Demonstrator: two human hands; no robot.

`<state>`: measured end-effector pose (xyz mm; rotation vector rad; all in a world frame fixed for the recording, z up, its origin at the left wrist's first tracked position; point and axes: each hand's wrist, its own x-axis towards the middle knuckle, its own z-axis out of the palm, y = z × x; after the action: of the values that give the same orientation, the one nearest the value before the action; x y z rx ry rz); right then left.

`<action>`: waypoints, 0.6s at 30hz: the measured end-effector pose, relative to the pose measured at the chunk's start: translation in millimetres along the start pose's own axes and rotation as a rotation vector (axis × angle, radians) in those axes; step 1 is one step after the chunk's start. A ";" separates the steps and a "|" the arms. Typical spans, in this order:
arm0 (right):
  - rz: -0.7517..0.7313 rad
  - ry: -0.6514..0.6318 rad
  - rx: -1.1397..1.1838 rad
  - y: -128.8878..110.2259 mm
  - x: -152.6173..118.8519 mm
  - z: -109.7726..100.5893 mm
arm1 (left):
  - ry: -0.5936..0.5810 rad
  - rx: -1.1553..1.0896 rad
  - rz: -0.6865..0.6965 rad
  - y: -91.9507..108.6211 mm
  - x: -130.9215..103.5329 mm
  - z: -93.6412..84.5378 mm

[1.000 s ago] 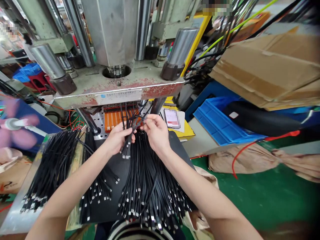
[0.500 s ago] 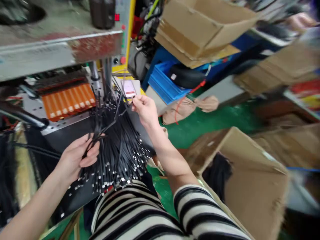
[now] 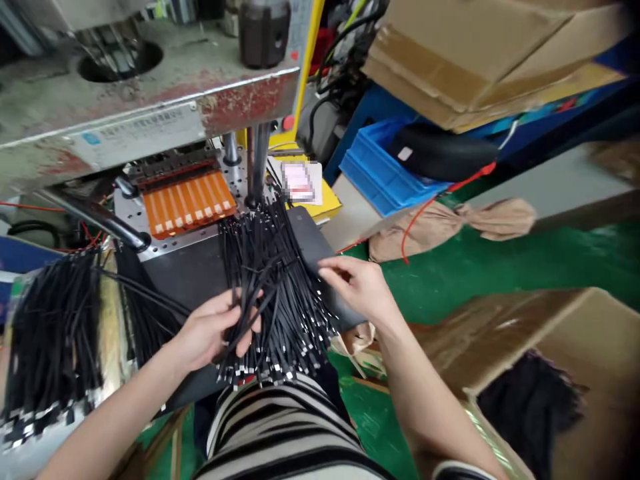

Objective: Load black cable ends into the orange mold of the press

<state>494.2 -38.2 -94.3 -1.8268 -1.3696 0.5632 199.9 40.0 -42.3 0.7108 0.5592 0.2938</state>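
My left hand (image 3: 220, 327) is closed around a few thin black cables (image 3: 253, 290) above a wide pile of similar cables (image 3: 280, 267). The pile lies fanned out on the black work surface, its shiny metal ends toward my body. To the right of the pile, my right hand (image 3: 357, 283) hovers with thumb and forefinger curled together, and no cable shows in it. Beyond the pile stands a press machine (image 3: 250, 100) with an orange ribbed plate (image 3: 190, 203) on its metal bed.
More black cables (image 3: 55, 327) hang in a bundle at the left. A phone-like screen (image 3: 300, 181) lies on a yellow surface behind the pile. At right are a blue crate (image 3: 380, 170), a tied brown bag (image 3: 430, 233) and an open carton (image 3: 600, 373) with dark contents.
My right hand has come away from the cable strand near the screen, moving toward me and right of the pile. My left hand still holds cables. The camera view has shifted left.
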 end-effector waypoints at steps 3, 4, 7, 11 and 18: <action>-0.121 -0.286 -0.089 -34.6 10.4 11.0 | -0.005 -0.055 0.005 -12.6 4.4 1.8; -0.150 -0.347 -0.124 -42.9 12.3 16.4 | -0.018 -0.062 0.016 -15.6 4.4 2.2; -0.177 -0.374 -0.206 -58.3 14.0 35.2 | -0.067 -0.049 0.047 -21.2 3.9 3.2; -0.207 -0.317 -0.135 -66.6 15.3 55.3 | -0.103 -0.024 0.020 -23.1 6.1 4.3; -0.343 -0.187 0.219 -94.5 15.3 73.0 | -0.295 -0.041 -0.039 -21.1 5.0 6.0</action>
<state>389.0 11.1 -62.5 -1.3542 -1.6322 0.6826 208.8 23.6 -54.9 0.6882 0.2851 0.1590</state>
